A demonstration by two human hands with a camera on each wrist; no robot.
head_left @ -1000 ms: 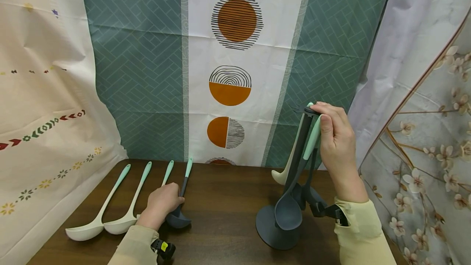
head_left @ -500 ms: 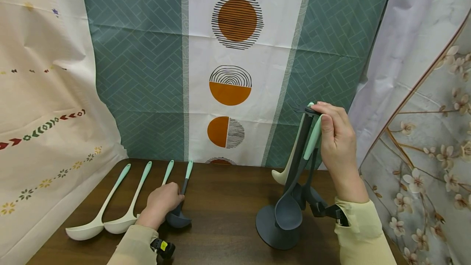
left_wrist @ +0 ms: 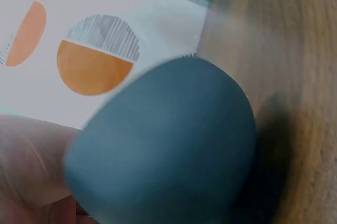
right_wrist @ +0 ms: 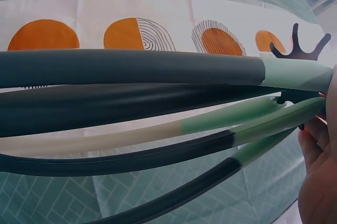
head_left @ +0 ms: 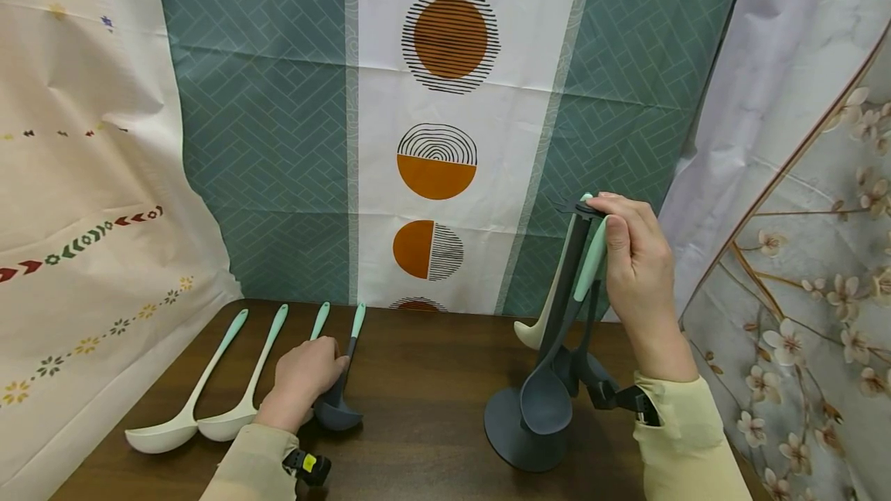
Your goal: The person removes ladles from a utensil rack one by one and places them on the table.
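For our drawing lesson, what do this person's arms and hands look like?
The left sleeve and right sleeve are pale yellow. The left wrist gadget is black with a yellow patch; the right wrist gadget is black. Left grip and right grip are gloveless.

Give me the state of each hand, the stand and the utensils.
Left hand: at the dark ladle, grip unclear.
Dark ladle: on or just above the table.
Right hand: holding the top of the stand.
Stand: standing on its base.
Two leftmost cream ladles: lying on the table.
Third utensil: lying, partly hidden.
Front dark spoon: hanging.
Cream utensil on stand: hanging.
Rear dark utensils: hanging, partly hidden.
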